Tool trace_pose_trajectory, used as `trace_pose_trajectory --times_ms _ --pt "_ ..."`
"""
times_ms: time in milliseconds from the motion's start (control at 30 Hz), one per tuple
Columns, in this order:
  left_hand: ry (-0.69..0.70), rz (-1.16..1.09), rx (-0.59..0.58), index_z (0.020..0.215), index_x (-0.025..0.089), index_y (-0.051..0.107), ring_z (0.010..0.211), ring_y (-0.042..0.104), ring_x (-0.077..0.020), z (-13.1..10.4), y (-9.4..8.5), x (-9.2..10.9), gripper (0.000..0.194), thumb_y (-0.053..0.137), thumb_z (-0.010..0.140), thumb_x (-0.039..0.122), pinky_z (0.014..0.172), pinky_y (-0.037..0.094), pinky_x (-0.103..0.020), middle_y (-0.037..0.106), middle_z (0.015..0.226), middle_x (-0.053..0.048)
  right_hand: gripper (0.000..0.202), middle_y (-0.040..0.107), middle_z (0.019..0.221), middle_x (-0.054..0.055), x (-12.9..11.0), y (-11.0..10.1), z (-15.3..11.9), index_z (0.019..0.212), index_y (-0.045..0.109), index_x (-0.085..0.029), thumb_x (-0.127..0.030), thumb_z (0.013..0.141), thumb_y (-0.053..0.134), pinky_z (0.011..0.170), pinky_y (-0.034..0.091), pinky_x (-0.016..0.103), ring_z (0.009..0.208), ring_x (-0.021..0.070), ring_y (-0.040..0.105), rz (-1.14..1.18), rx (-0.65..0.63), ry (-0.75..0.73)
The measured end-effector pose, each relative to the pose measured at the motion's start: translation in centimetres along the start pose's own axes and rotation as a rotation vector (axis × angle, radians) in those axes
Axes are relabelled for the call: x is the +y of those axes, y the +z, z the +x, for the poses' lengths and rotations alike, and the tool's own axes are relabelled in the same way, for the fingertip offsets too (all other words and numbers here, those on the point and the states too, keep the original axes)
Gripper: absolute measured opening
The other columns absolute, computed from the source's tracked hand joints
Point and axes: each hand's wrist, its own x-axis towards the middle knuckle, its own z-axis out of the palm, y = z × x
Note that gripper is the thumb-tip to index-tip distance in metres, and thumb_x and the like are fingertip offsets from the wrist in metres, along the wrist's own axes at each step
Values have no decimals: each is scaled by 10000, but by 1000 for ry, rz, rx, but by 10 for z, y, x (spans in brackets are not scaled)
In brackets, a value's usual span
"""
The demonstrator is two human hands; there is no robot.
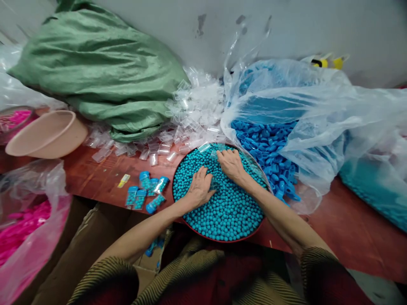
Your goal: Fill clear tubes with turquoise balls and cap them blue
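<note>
A round red tray [219,240] full of small turquoise balls [222,216] sits at the table's front edge. Over the middle of the balls, my left hand [199,188] is curled round a clear plastic container [215,184], partly hidden by the fingers. My right hand [231,164] reaches to the back of the tray, its fingers bent round another clear container [214,153] that shows only in part. Left of the tray lie several small filled containers with blue caps [140,199]. Many clear containers [197,106] are heaped behind the tray.
A green sack [104,72] stands at the back left, beside a beige bowl [47,134]. Blue plastic parts [270,148] spill from a clear bag [305,106] at the right. Pink parts [25,224] fill a bag at the lower left.
</note>
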Motion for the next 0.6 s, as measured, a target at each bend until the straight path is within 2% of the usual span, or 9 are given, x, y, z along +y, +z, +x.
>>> trace_pose_trajectory --times_ms 67,133,200,267,333,400,467,500,600 --pt "-7 -91 45 1101 122 450 1378 213 -339 -2 -1 -1 398 603 763 268 1084 283 -506 260 1436 -223 364 640 999 187 -5 4 -11 1147 556 -96 -97 881 308 862 384 433 961 280 560 102 -3 -27" --pt "-48 -232 49 1118 134 440 1393 198 -319 0 -4 -3 427 613 752 271 1093 289 -485 275 1439 -206 336 646 1004 157 -10 9 -24 1127 552 -108 -110 881 322 851 421 385 958 243 582 310 -10 -5" --pt "-130 -414 15 1118 143 434 1344 314 -304 4 -9 -4 440 617 742 283 1056 348 -467 401 1358 -185 276 656 982 111 -16 15 -33 1083 549 -134 -143 874 370 794 465 332 897 197 613 581 -51 74" --pt "-202 -611 -24 1128 146 418 1201 488 -274 9 -16 -4 445 596 752 304 980 426 -440 517 1234 -152 266 664 923 61 -20 21 -38 1086 520 -155 -145 838 425 726 490 300 800 161 630 809 -113 158" --pt "-215 -738 -27 1151 157 402 1107 552 -239 13 -23 -3 467 587 752 310 940 456 -411 539 1204 -126 344 662 868 25 -22 26 -39 1128 481 -171 -114 789 462 724 498 296 773 147 631 942 -136 169" --pt "-175 -739 -6 1144 175 424 1216 471 -253 13 -30 -3 490 626 710 285 1000 407 -409 481 1287 -121 382 658 845 4 -23 28 -39 1131 468 -193 -104 760 487 745 502 296 789 144 634 1022 -124 137" --pt "-159 -689 -3 1107 185 461 1324 341 -278 13 -36 -4 486 657 667 248 1055 343 -415 409 1359 -117 332 651 844 -5 -23 29 -38 1087 469 -210 -136 764 492 665 514 276 715 136 639 1094 -130 180" --pt "-166 -684 -24 1093 184 466 1325 338 -283 12 -38 -5 480 659 657 237 1053 343 -417 397 1369 -117 305 646 844 -8 -23 29 -38 1070 463 -213 -158 771 489 599 511 261 650 129 635 1126 -148 229" --pt "-179 -732 -146 1089 171 443 1123 535 -245 14 -40 -8 480 650 662 242 943 439 -392 474 1281 -122 266 644 849 -3 -26 27 -40 1057 447 -207 -174 794 463 531 496 241 588 121 625 1115 -181 279"
